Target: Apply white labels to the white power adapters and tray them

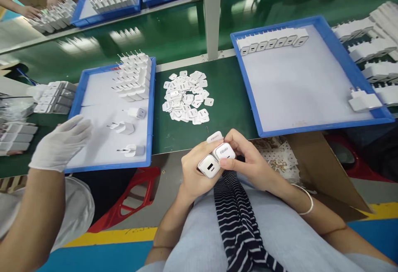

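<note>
Just past the table's front edge, my left hand (197,168) is closed around a white USB charger (208,167), its port end facing up. Beside it is a second white charger (225,151) with a printed end face. My right hand (248,160) pinches this second charger, its thumb on the near edge. A white printed end cap (214,137) sticks out above my left fingers. The chargers' far ends are hidden in my hands. Ahead on the green table lies a heap of loose white end caps (186,98).
At right, a blue-rimmed tray (248,102) holds a row of chargers (273,42). The left tray (152,114) carries more chargers, with a co-worker's white-gloved hand (62,141) over its edge. A post (212,19) rises behind the caps. Below right stands a cardboard box (326,172).
</note>
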Motion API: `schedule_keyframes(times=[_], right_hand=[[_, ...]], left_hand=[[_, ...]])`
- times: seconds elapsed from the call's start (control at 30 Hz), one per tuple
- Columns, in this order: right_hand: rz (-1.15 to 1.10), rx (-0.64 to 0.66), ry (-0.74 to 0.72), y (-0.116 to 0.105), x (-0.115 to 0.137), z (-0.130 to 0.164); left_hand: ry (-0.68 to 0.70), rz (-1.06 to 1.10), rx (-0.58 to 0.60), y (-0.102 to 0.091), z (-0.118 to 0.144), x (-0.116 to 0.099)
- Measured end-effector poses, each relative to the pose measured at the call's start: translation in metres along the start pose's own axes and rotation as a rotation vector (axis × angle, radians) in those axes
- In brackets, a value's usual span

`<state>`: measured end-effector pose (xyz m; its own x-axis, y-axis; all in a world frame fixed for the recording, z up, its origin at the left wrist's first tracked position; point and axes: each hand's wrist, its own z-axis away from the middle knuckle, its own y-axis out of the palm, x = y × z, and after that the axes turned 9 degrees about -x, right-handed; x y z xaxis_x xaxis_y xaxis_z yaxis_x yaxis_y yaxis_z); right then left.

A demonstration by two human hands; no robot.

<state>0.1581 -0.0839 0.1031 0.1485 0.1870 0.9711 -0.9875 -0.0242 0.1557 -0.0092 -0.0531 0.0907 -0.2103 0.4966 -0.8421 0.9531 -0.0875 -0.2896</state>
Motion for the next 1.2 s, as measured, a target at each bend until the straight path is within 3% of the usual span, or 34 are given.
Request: schedule_keyframes(times=[0.3,0.5,0.8,1.07,1.2], right_hand=[[-0.069,0.167,0.005,-0.015,0.001,0.002],[-0.155,0.054,0.019,-0.005,-0.006,0.006],[-0.217,0.026,0.034,0.002,-0.001,0.005],[-0.177,0.113,0.035,-0.008,-0.006,0.002],[0.017,-0.003,-0.007,-0.011,-0.002,-0.004]], left_hand=[[-0.08,0.066,0.033,-0.006,-0.004,-0.002],[-0.022,0.054,0.007,-0.006,-0.001,0.0],[0.035,0.029,-0.001,-0.007,0.005,0.003],[-0.02,0.072,-0.011,-0.007,-0.001,0.005],[-0.033,0.123,0.068,-0.009,-0.005,0.006]])
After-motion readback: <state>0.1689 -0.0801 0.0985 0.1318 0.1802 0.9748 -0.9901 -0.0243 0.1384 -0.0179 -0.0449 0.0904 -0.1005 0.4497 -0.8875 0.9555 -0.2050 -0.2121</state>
